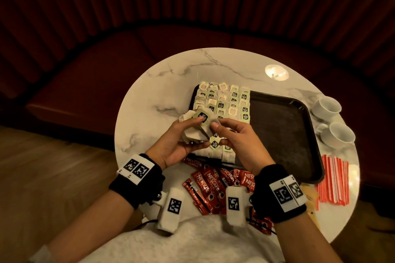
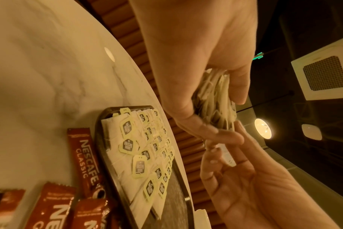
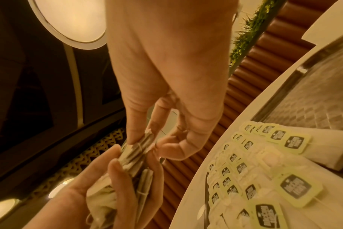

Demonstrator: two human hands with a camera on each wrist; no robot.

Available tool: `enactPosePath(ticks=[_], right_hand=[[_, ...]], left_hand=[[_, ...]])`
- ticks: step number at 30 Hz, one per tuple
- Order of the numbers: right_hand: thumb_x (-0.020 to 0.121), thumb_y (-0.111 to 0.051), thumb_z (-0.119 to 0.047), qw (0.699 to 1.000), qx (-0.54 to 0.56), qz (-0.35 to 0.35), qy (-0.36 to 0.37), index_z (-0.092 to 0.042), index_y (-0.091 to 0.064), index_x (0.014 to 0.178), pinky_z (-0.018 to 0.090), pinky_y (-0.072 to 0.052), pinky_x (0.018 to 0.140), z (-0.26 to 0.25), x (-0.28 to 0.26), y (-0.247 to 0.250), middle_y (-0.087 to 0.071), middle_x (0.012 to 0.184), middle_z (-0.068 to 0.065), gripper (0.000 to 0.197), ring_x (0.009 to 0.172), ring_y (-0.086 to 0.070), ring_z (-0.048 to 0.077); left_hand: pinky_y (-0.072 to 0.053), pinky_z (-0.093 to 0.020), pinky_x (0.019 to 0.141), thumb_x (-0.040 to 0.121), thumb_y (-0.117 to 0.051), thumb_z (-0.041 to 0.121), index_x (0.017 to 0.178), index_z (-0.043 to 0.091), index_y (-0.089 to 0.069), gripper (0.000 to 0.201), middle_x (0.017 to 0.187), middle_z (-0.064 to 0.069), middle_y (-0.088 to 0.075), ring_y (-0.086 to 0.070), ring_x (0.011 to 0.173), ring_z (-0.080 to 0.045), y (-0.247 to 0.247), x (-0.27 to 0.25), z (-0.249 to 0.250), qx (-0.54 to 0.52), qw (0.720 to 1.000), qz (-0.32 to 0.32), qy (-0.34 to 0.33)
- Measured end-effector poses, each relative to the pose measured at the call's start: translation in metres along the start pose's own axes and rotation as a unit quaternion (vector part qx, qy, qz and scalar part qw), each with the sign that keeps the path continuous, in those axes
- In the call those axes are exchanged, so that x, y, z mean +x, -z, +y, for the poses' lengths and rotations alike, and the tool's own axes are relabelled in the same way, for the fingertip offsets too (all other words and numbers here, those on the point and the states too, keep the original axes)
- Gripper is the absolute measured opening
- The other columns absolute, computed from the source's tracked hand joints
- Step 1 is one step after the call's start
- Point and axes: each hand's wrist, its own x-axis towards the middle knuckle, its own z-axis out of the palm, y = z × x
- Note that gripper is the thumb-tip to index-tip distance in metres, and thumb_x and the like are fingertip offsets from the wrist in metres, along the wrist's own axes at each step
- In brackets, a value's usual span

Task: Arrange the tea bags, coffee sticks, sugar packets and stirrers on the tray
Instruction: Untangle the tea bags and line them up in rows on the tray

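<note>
1. While the left hand [image 1: 175, 141] is gripping a loose bundle of tea bags [image 1: 195, 127] above the near-left part of the tray [image 1: 284, 130], the right hand [image 1: 237, 141] is pinching one bag at the bundle's right side between thumb and fingertips [image 3: 135, 137].
2. The bundle is lying directly left of the right hand, touching it. The bags are standing on edge in the left palm, their long axes running roughly away from the person.
3. Judged from this pose, the step in hand is peeling a single bag off the bundle for placing; the right hand is nearer to the tray's free area.
4. Laid tea bags [image 1: 222, 100] are covering the left portion of the tray in overlapping rows, reaching from the far-left corner toward the near edge.
5. Bare tray floor is lying to the right of these rows, so open room for the next bag appears to be rightward, or at the near end of the rows below the hands.
6. Coffee sticks [image 1: 209, 186] are lying on the table [image 1: 162, 83] against the tray's near edge, under the wrists.
7. Stirrers [image 1: 333, 179] are lying stacked by the tray's near-right corner; two cups [image 1: 331, 119] are standing just beyond its right edge.
8. Strings and tags may tangle, so a second bag could be dragged out with the pinched one.
</note>
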Motion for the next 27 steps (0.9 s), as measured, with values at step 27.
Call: enactPosePath(ticks=[27], right_hand=[[0.09, -0.062, -0.003, 0.984, 0.171, 0.027, 0.032, -0.006, -0.068, 0.102, 0.021, -0.055, 0.085, 0.003, -0.001, 0.002, -0.074, 0.096, 0.006, 0.014, 0.093, -0.071, 0.016]], left_hand=[[-0.059, -0.031, 0.062, 0.079, -0.073, 0.024, 0.117, 0.005, -0.061, 0.044, 0.104, -0.011, -0.067, -0.067, 0.088, -0.021, -0.012, 0.009, 0.005, 0.185, 0.979, 0.005, -0.081]])
